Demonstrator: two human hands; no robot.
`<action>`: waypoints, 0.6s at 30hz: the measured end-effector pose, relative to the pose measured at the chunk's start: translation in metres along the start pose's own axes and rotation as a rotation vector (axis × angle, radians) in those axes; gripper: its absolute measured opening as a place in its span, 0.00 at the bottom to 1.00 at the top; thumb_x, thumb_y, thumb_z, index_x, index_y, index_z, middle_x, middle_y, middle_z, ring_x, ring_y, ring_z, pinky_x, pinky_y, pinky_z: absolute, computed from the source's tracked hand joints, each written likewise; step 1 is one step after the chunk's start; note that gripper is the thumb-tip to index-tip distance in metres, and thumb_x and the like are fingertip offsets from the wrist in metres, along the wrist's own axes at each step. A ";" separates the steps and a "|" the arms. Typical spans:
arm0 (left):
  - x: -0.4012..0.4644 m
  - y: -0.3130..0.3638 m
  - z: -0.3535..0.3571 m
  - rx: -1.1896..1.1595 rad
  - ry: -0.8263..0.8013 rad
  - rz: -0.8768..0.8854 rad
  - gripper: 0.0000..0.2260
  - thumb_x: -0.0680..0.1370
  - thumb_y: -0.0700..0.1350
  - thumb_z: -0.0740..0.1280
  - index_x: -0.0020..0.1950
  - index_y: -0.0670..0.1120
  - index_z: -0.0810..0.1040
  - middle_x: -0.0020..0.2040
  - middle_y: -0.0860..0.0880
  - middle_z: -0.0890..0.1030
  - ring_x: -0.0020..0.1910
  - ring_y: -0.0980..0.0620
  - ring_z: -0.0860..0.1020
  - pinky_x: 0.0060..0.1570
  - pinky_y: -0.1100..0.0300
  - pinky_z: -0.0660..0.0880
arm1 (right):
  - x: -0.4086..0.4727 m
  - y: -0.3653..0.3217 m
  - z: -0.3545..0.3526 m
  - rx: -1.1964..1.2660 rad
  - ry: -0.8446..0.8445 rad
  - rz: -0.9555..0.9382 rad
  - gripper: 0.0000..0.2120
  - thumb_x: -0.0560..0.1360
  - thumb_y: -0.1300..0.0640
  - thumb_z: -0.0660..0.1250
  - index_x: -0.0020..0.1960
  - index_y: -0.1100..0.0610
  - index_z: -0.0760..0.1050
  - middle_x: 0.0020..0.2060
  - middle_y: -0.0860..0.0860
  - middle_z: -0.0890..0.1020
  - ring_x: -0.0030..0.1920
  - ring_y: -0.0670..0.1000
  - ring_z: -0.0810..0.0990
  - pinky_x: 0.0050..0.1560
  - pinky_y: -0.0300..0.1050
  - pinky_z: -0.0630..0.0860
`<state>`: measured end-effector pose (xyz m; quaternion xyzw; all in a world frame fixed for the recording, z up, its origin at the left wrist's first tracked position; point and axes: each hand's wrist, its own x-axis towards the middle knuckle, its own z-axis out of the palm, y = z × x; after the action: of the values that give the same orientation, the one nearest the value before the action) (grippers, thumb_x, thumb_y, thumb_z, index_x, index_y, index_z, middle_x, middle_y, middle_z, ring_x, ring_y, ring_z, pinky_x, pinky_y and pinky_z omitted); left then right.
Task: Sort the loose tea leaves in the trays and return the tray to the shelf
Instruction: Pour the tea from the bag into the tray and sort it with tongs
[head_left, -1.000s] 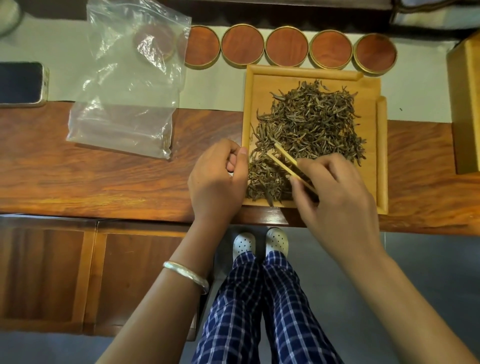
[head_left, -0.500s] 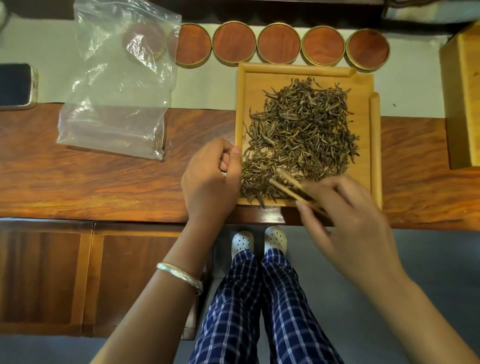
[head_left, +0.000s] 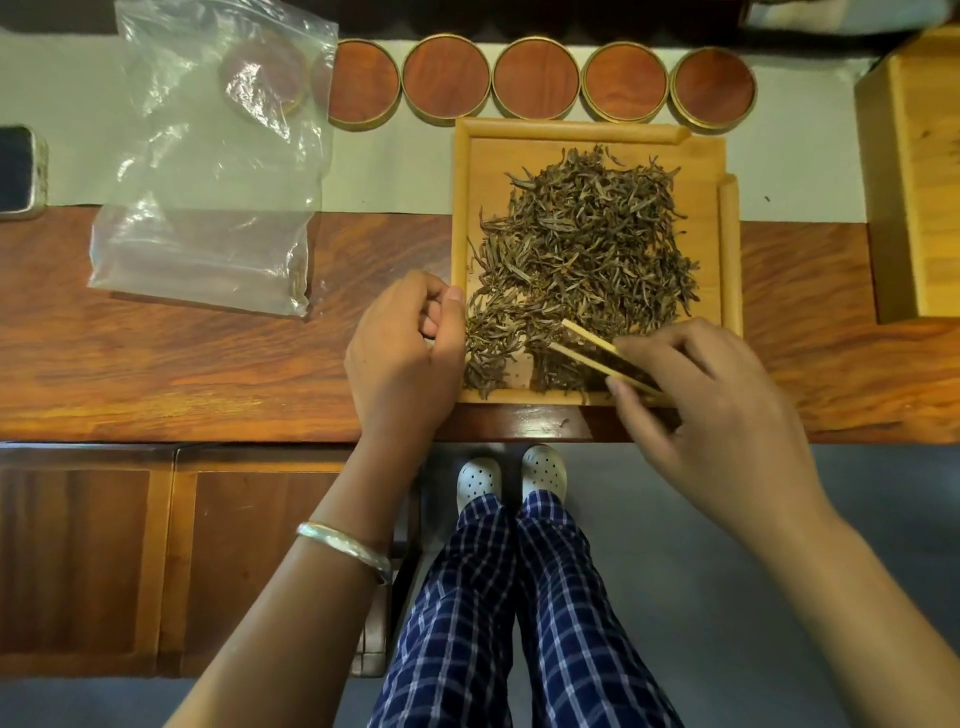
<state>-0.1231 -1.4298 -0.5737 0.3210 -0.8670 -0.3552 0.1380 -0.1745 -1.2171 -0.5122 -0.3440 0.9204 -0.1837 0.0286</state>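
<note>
A pale wooden tray (head_left: 730, 249) lies on the dark wooden table, filled with a heap of loose tea leaves (head_left: 587, 249). My right hand (head_left: 717, 415) is at the tray's near right corner, gripping bamboo tweezers (head_left: 597, 348) whose tips point left over the leaves by the near edge. The tips stand slightly apart. My left hand (head_left: 405, 353) rests curled against the tray's left rim, thumb pressed to its fingers; I cannot tell whether it pinches anything.
A clear plastic bag (head_left: 218, 156) lies at the left, partly over one round wooden-lidded tin. Several more lidded tins (head_left: 535, 78) line the back. A phone (head_left: 18, 171) is far left, a pale wooden box (head_left: 914, 171) far right. A cabinet stands below the table edge.
My right hand pulled the tweezers back from the heap toward the tray's near edge, then shifted them slightly forward and left. My left hand stays by the tray's left rim.
</note>
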 end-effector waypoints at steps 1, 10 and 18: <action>0.000 0.000 0.000 0.002 -0.001 -0.003 0.07 0.77 0.48 0.63 0.38 0.51 0.73 0.31 0.54 0.73 0.34 0.58 0.72 0.32 0.72 0.62 | 0.000 0.001 -0.001 0.002 0.003 0.010 0.13 0.76 0.55 0.66 0.57 0.60 0.79 0.45 0.54 0.77 0.45 0.53 0.75 0.33 0.45 0.74; -0.001 0.001 0.000 -0.011 0.005 -0.025 0.07 0.77 0.50 0.63 0.39 0.51 0.74 0.32 0.54 0.73 0.35 0.58 0.72 0.33 0.68 0.61 | -0.011 0.009 0.006 -0.003 -0.008 0.008 0.12 0.76 0.57 0.67 0.56 0.62 0.79 0.44 0.55 0.77 0.44 0.55 0.76 0.34 0.49 0.76; -0.001 0.001 0.001 -0.011 0.007 -0.029 0.07 0.76 0.51 0.62 0.39 0.52 0.74 0.32 0.55 0.73 0.35 0.58 0.72 0.33 0.66 0.62 | -0.004 -0.016 0.015 -0.019 -0.045 -0.027 0.11 0.75 0.56 0.67 0.54 0.62 0.79 0.43 0.55 0.77 0.42 0.54 0.75 0.32 0.43 0.74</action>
<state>-0.1230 -1.4278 -0.5739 0.3338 -0.8599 -0.3609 0.1377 -0.1590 -1.2304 -0.5205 -0.3608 0.9164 -0.1676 0.0438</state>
